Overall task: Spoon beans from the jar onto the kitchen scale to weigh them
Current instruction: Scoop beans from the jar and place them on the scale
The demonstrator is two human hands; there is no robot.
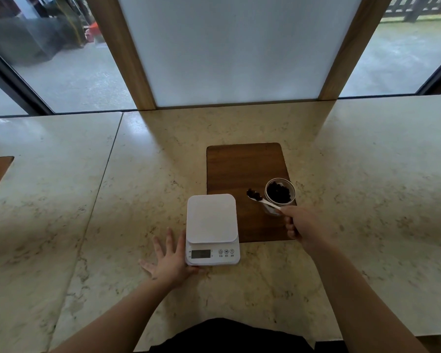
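One loaded spoon point(261, 198) is in the air, and it's the right hand point(299, 225) doing the carrying, fingers closed round the far end of the white handle, lower right of centre in the frame. A small heap of dark beans point(252, 194) sits in the bowl, hanging over the wooden board point(229, 169), between the jar point(280, 193) and the scale point(211, 228). Jar's just right of the spoon bowl, clear-walled, open at the top, still holding a good pile of dark beans, standing on the right side of the board.

Down at lower centre, the left hand point(169, 261) lies flat and spread wide on the tabletop point(87, 212), holding nothing, its thumb side touching the scale's left edge, steadying it by the look of things. The white platform is bare; not a bean on it yet. Display reading is too small to make out.

Now, handling: those beans look small, hard and light, likely to roll and skitter on a smooth platform, so a low, gentle tip near the middle seems wise. The spoon looks thin and light; gripped at the handle's end it will wobble easily, so keeping it level matters. The jar looks breakable and tall for its base, so a knock could tip it.
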